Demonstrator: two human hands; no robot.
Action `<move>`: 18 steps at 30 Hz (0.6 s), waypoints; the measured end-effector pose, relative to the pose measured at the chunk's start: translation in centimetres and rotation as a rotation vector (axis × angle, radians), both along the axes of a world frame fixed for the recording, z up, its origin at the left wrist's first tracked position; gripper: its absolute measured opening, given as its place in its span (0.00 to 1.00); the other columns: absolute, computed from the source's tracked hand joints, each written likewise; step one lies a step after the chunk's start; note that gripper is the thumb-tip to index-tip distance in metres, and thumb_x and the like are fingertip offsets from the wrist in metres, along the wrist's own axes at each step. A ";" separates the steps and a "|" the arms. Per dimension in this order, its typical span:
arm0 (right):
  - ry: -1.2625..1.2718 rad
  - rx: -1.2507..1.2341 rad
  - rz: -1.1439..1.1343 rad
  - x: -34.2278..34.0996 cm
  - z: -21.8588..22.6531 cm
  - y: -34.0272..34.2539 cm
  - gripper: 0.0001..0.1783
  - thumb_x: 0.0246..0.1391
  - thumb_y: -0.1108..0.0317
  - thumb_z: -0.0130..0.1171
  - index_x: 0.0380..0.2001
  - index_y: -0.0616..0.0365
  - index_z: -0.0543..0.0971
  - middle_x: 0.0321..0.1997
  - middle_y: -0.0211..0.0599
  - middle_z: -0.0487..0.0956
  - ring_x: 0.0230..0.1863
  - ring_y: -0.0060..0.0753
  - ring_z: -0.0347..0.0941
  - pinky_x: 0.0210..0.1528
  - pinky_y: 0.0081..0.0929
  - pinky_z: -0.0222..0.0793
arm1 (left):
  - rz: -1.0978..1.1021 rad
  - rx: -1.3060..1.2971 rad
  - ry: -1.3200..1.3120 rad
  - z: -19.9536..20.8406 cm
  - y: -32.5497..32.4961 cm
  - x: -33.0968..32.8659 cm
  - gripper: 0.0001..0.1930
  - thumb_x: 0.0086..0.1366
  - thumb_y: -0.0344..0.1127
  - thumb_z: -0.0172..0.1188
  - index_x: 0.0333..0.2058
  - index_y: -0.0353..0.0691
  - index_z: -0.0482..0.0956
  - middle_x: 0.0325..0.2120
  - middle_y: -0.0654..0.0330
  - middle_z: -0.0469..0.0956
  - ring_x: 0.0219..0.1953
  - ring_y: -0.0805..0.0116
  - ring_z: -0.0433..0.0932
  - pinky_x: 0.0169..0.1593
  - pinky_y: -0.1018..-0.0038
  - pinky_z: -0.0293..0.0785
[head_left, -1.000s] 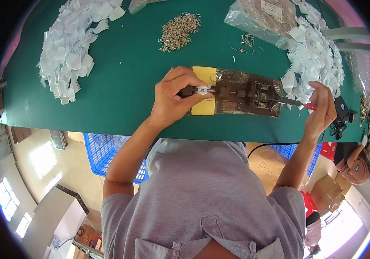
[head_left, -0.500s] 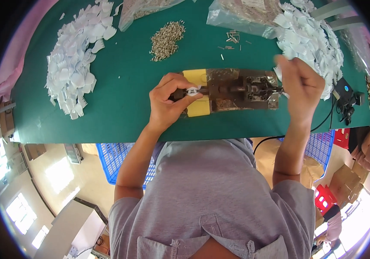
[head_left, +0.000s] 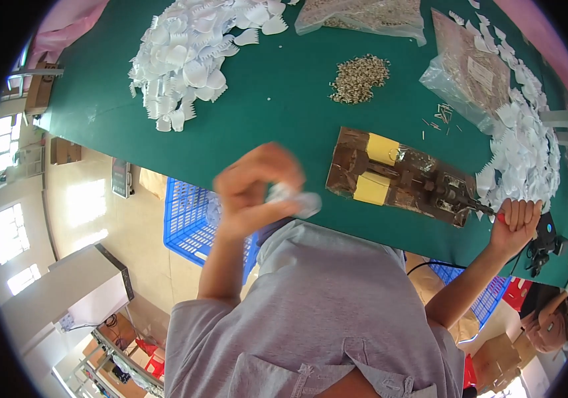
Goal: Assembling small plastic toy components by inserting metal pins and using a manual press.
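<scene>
White piece [head_left: 307, 205], blurred, sits pinched in the left hand [head_left: 241, 194] at nine o'clock of the brown jig [head_left: 406, 178]; the right hand [head_left: 518, 224] wraps its red handle [head_left: 501, 217], four o'clock. Apparently carrying; release calls for parted fingers.

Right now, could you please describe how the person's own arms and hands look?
The left sleeve and right sleeve are short and plain grey, leaving the left forearm and right forearm bare. The left hand and right hand wear no gloves. I see no watch; the left hand is too blurred to tell about rings.
</scene>
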State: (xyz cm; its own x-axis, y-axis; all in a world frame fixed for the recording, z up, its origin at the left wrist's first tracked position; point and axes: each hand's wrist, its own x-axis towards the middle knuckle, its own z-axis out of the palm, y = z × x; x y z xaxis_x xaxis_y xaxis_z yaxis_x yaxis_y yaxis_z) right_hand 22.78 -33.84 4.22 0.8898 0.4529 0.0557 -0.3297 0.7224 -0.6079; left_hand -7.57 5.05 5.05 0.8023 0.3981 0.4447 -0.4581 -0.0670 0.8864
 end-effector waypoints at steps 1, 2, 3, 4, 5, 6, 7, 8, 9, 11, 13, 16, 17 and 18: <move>0.007 0.022 0.029 0.0 -0.2 -0.2 0.29 0.79 0.61 0.45 0.17 0.45 0.58 0.12 0.18 0.49 0.15 0.16 0.40 0.24 0.24 0.46 | -0.045 0.059 0.148 0.3 2.0 -2.8 0.13 0.54 0.27 0.76 0.37 0.31 0.85 0.36 0.56 0.84 0.40 0.63 0.82 0.46 0.67 0.76; 0.007 0.031 0.047 0.3 -0.4 -0.2 0.29 0.79 0.62 0.45 0.17 0.45 0.58 0.12 0.18 0.49 0.15 0.16 0.40 0.24 0.24 0.47 | -0.081 0.121 0.301 1.0 3.8 -5.3 0.15 0.54 0.30 0.77 0.39 0.32 0.85 0.36 0.57 0.84 0.39 0.64 0.82 0.46 0.67 0.77; 0.005 0.036 0.066 0.6 -0.6 -0.3 0.29 0.79 0.62 0.45 0.17 0.45 0.58 0.12 0.18 0.49 0.15 0.16 0.40 0.24 0.24 0.47 | 0.050 0.253 0.493 2.1 4.9 -6.5 0.15 0.54 0.29 0.77 0.40 0.34 0.86 0.37 0.58 0.85 0.40 0.65 0.82 0.47 0.68 0.77; 0.004 0.032 0.068 0.7 -0.7 -0.4 0.29 0.79 0.62 0.45 0.17 0.45 0.58 0.12 0.18 0.49 0.15 0.16 0.40 0.25 0.24 0.47 | 0.183 0.383 0.683 3.0 5.5 -7.3 0.15 0.54 0.29 0.76 0.42 0.35 0.87 0.37 0.59 0.85 0.40 0.66 0.82 0.47 0.68 0.78; 0.007 0.035 0.076 0.8 -0.7 -0.5 0.29 0.79 0.62 0.45 0.17 0.45 0.58 0.12 0.18 0.49 0.15 0.16 0.40 0.25 0.24 0.47 | 0.393 0.365 0.725 2.2 6.8 -7.6 0.16 0.54 0.27 0.76 0.43 0.36 0.87 0.39 0.60 0.85 0.41 0.67 0.82 0.49 0.68 0.78; 0.012 0.034 0.074 0.9 -0.8 -0.6 0.28 0.79 0.62 0.45 0.17 0.45 0.59 0.12 0.18 0.49 0.15 0.16 0.41 0.25 0.24 0.47 | 0.604 0.344 0.762 1.0 8.5 -7.0 0.17 0.55 0.26 0.75 0.45 0.37 0.87 0.40 0.60 0.85 0.42 0.68 0.82 0.50 0.69 0.78; 0.015 0.033 0.070 0.8 -0.8 -0.6 0.28 0.79 0.62 0.45 0.17 0.45 0.59 0.12 0.18 0.49 0.15 0.16 0.41 0.25 0.24 0.47 | 0.720 0.442 0.732 0.5 9.9 -5.6 0.18 0.56 0.24 0.73 0.47 0.38 0.86 0.43 0.60 0.85 0.44 0.66 0.82 0.52 0.68 0.78; 0.011 0.035 0.076 0.6 -0.8 -0.6 0.28 0.79 0.62 0.45 0.17 0.45 0.59 0.12 0.18 0.49 0.15 0.16 0.41 0.25 0.24 0.47 | 0.834 0.540 0.695 -0.1 11.5 -4.0 0.19 0.57 0.23 0.71 0.48 0.38 0.86 0.46 0.60 0.85 0.47 0.64 0.82 0.53 0.68 0.78; 0.037 0.005 0.053 0.5 -0.8 -0.5 0.28 0.79 0.62 0.45 0.18 0.46 0.59 0.12 0.18 0.49 0.15 0.16 0.42 0.25 0.24 0.47 | 0.828 0.744 0.646 -1.2 13.2 -3.4 0.19 0.58 0.23 0.71 0.49 0.39 0.86 0.47 0.60 0.85 0.48 0.62 0.82 0.53 0.68 0.78; 0.060 -0.023 0.028 0.2 -0.9 -0.5 0.27 0.79 0.62 0.45 0.18 0.46 0.59 0.12 0.18 0.50 0.15 0.16 0.42 0.25 0.23 0.47 | 0.764 0.917 0.629 -3.3 14.9 -2.8 0.20 0.59 0.23 0.69 0.51 0.44 0.86 0.50 0.59 0.83 0.53 0.56 0.80 0.54 0.64 0.78; 0.146 -0.081 -0.046 -0.1 -0.9 -0.4 0.26 0.78 0.62 0.48 0.19 0.47 0.60 0.15 0.19 0.52 0.17 0.16 0.43 0.26 0.24 0.48 | 0.761 0.958 0.653 -4.2 15.6 -2.9 0.20 0.59 0.24 0.69 0.51 0.44 0.86 0.51 0.59 0.83 0.52 0.56 0.80 0.54 0.63 0.78; 0.203 -0.175 -0.128 -0.2 -1.0 -0.8 0.25 0.77 0.61 0.51 0.20 0.49 0.62 0.17 0.20 0.53 0.18 0.16 0.45 0.28 0.24 0.49 | 0.769 1.057 0.662 -5.2 16.2 -3.6 0.18 0.60 0.24 0.70 0.49 0.44 0.86 0.51 0.60 0.84 0.50 0.56 0.81 0.54 0.62 0.77; 0.215 -0.225 -0.177 -0.2 -1.0 -0.7 0.25 0.76 0.60 0.52 0.21 0.49 0.63 0.18 0.21 0.54 0.19 0.17 0.46 0.28 0.25 0.49 | 0.784 1.125 0.635 -5.1 16.4 -3.5 0.16 0.60 0.25 0.70 0.47 0.42 0.86 0.50 0.60 0.84 0.49 0.55 0.81 0.53 0.62 0.77; 0.213 -0.224 -0.179 -0.2 -1.1 -0.5 0.25 0.76 0.60 0.52 0.21 0.49 0.63 0.18 0.21 0.54 0.19 0.17 0.46 0.28 0.25 0.49 | 0.784 1.125 0.632 -5.0 16.4 -3.6 0.16 0.60 0.25 0.70 0.47 0.42 0.86 0.50 0.60 0.84 0.49 0.55 0.81 0.53 0.62 0.77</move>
